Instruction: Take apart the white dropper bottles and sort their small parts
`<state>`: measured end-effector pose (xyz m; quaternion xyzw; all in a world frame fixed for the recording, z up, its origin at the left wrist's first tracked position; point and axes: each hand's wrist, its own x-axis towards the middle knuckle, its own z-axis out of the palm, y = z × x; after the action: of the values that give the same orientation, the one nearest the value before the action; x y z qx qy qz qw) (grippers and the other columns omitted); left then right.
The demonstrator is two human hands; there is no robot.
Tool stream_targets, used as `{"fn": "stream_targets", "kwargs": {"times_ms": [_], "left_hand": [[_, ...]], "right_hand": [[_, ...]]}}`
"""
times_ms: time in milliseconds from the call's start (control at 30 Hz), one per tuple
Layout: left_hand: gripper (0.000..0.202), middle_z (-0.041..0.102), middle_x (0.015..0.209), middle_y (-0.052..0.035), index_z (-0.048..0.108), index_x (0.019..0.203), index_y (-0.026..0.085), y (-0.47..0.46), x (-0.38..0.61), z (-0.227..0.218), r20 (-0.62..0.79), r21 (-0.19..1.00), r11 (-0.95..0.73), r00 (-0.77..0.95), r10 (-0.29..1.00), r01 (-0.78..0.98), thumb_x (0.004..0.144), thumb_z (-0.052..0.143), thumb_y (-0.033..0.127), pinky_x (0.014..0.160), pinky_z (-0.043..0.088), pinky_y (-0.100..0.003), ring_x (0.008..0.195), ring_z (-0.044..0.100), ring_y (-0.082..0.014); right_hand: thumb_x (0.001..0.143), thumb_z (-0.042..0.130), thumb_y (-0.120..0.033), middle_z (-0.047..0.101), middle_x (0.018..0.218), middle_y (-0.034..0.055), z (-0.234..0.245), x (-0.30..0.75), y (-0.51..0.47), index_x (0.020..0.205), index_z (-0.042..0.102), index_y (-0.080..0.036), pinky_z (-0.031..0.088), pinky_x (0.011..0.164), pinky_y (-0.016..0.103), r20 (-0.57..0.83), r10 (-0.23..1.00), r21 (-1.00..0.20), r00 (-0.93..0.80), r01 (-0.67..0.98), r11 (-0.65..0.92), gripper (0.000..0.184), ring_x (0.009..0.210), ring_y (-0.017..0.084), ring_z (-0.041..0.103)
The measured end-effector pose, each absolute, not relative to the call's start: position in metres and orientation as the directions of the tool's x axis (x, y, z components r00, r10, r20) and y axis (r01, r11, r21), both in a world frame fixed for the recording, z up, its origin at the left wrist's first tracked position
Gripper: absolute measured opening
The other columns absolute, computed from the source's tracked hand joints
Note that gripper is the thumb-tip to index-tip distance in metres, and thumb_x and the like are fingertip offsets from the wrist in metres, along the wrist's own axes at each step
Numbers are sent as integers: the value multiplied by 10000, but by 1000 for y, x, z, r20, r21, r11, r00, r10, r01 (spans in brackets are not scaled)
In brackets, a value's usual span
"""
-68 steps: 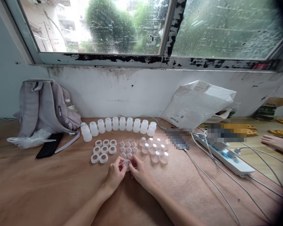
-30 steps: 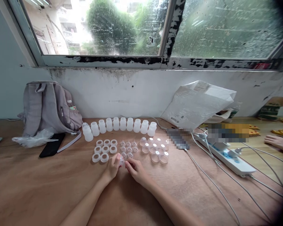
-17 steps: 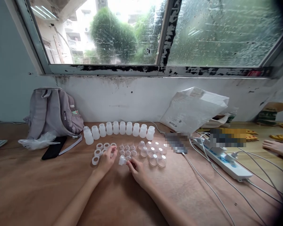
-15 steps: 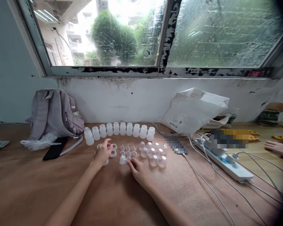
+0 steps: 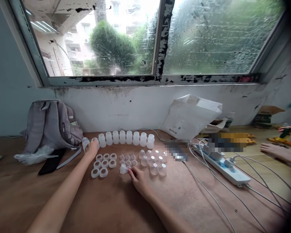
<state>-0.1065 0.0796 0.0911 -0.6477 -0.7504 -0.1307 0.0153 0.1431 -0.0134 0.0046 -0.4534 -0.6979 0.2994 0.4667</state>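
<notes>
Nothing legible was caught: print on the white bag's label and the cardboard box was too small.

from my remote feed: bottles line the wall side of the table; before them, rings left, caps right, what may be small valves between; backpack far left, power strip right.
</notes>
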Motion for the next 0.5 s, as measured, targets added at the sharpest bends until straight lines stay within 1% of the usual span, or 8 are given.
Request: {"fn": "stream_targets", "kwargs": {"times_ms": [100, 167, 233, 300, 333, 400, 433, 500], "left_hand": [[273, 529, 898, -145, 504, 968, 114, 71, -108, 82, 293, 168, 157, -201, 935, 973, 845, 301, 249, 649, 421, -347, 784, 564, -252], [281, 483, 976, -136, 526, 953, 151, 63, -110, 78, 383, 187, 135, -199, 902, 973, 843, 313, 297, 696, 419, -350, 835, 543, -242], [261, 444, 1020, -125, 551, 909, 170, 52, -111, 77, 546, 261, 45, -186, 817, 964, 827, 357, 324, 775, 404, -355, 920, 504, -239], [218, 423, 1067, -110, 561, 840, 183, 39, -108, 75, 708, 362, -127, -184, 682, 923, 804, 410, 336, 849, 377, -349, 1005, 458, -232], [203, 421, 1093, -99, 555, 815, 187, 31, -104, 74, 746, 416, -216, -196, 636, 883, 798, 422, 340, 862, 374, -340, 1032, 444, -226], [192, 466, 1086, -71, 534, 787, 193, 18, -94, 69, 727, 553, -346, -236, 645, 758, 794, 428, 352, 820, 403, -310, 1001, 470, -205], [199, 496, 1067, -62, 527, 798, 193, 12, -88, 66, 683, 640, -383, -265, 681, 666, 794, 423, 363, 761, 427, -288, 941, 502, -191], [244, 545, 1026, -55, 521, 853, 191, 5, -74, 56, 551, 804, -388, -320, 771, 450, 798, 401, 395, 665, 445, -255, 822, 540, -166]], "right_hand": [[822, 401, -375, 449, 504, -34, 5, 143, -13, 603, 491, -174, 306, 472, 205, 374, 917, -849, -141, 345, 400, 310, 479, 98, 396], [818, 404, -386, 447, 494, -33, 6, 142, -13, 601, 495, -175, 306, 463, 206, 364, 922, -858, -133, 337, 388, 316, 475, 99, 393], [814, 410, -394, 449, 497, -30, 6, 142, -13, 597, 496, -176, 305, 461, 208, 356, 926, -865, -127, 329, 378, 319, 479, 100, 391], [811, 417, -397, 454, 512, -26, 6, 142, -13, 607, 505, -176, 309, 467, 210, 348, 930, -874, -121, 316, 368, 313, 489, 102, 390], [810, 418, -399, 454, 516, -25, 6, 142, -12, 616, 511, -176, 312, 467, 211, 342, 933, -881, -115, 306, 360, 309, 492, 102, 390], [809, 420, -407, 448, 509, -26, 7, 142, -12, 640, 521, -177, 313, 456, 211, 320, 942, -899, -101, 281, 336, 303, 483, 103, 389], [806, 422, -414, 441, 500, -28, 7, 142, -12, 644, 521, -178, 312, 446, 210, 308, 947, -908, -93, 267, 322, 303, 474, 102, 387], [798, 430, -430, 429, 488, -33, 8, 143, -12, 648, 516, -179, 310, 424, 207, 280, 957, -927, -76, 239, 290, 305, 455, 98, 385]]}}
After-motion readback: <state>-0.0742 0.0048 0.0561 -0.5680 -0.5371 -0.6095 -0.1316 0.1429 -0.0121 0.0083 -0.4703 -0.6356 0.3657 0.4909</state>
